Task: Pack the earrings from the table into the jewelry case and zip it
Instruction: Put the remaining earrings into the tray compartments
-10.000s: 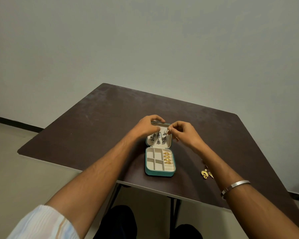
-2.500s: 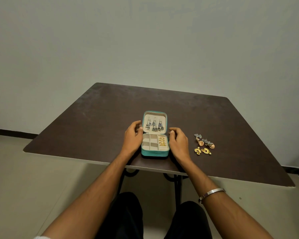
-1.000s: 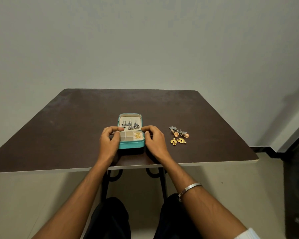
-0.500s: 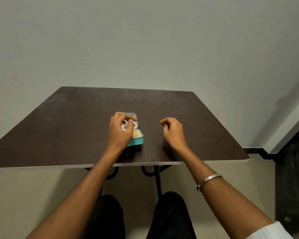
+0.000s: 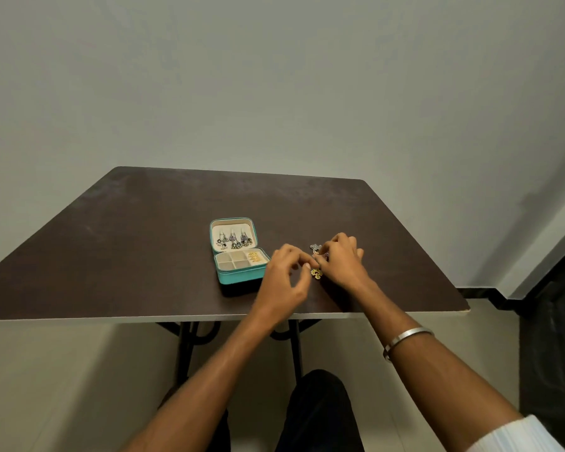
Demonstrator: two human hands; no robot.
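Two hands: left hand [image 5: 282, 278] and right hand [image 5: 341, 262] meet over loose earrings on counter [image 5: 111, 249].
Left grip: pinches something small; what, unclear.
Right grip: curled; cannot tell.
Gold earring [image 5: 315, 273]: lies between them.
Jewelry case [image 5: 238, 278]: open, just left.

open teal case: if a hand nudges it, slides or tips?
Probably slides: the jewelry case has a low, flat base on the smooth table. A push on the upright lid would likelier fold it than tip the case. It looks light, so earrings hanging in the lid may swing.

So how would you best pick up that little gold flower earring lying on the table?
The gold flower earring lies flat on the table, so I'd pinch its rim from above with thumb and forefinger. Whether a post sticks out is too small to tell.
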